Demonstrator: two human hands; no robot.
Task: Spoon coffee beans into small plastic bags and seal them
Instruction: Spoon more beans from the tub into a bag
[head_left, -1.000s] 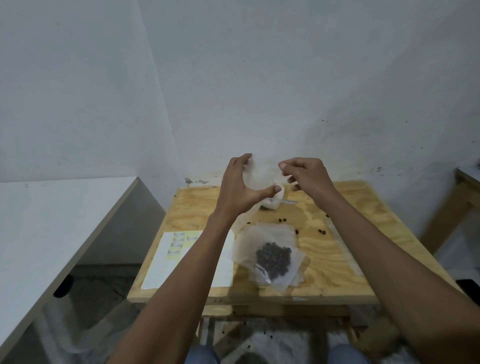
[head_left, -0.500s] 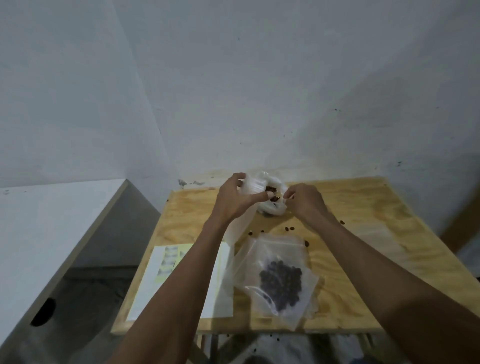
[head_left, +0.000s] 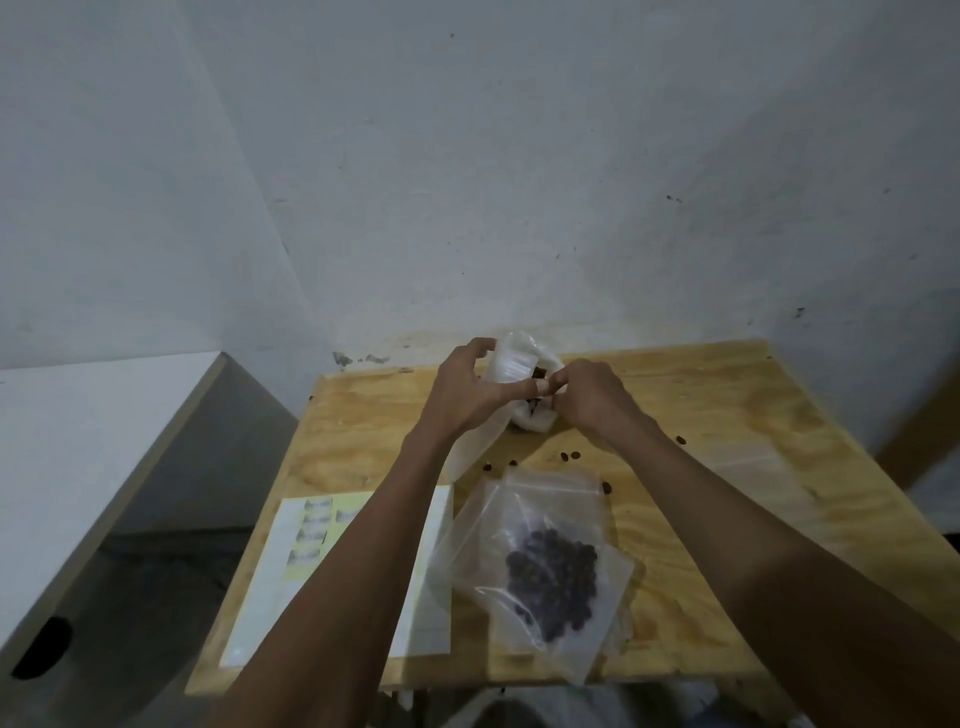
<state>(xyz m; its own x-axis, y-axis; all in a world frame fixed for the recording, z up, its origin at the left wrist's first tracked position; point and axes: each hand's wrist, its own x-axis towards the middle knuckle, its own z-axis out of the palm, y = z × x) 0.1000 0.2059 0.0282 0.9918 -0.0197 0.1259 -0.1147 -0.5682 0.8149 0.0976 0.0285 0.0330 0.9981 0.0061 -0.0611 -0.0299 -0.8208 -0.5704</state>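
A small translucent plastic bag (head_left: 511, 364) is held upright over the far middle of the wooden table (head_left: 727, 395). My left hand (head_left: 465, 397) grips its left side and my right hand (head_left: 592, 408) pinches its right side. The thumbs nearly touch at the bag's front. A few dark coffee beans (head_left: 540, 372) show between the fingers. The white lower part of a bag (head_left: 535, 422) rests on the table under the hands. Nearer to me lies a clear bag with coffee beans (head_left: 550, 569) on top of other clear bags.
A sheet of labels (head_left: 332, 525) lies under my left forearm at the table's front left. Loose beans (head_left: 570, 456) are scattered mid-table. An empty clear bag (head_left: 748, 462) lies at the right. A white table (head_left: 78, 415) stands to the left, with walls close behind.
Both hands have come down from mid-air to just above the table with the small bag, and have drawn closer together. The view has tilted with them.
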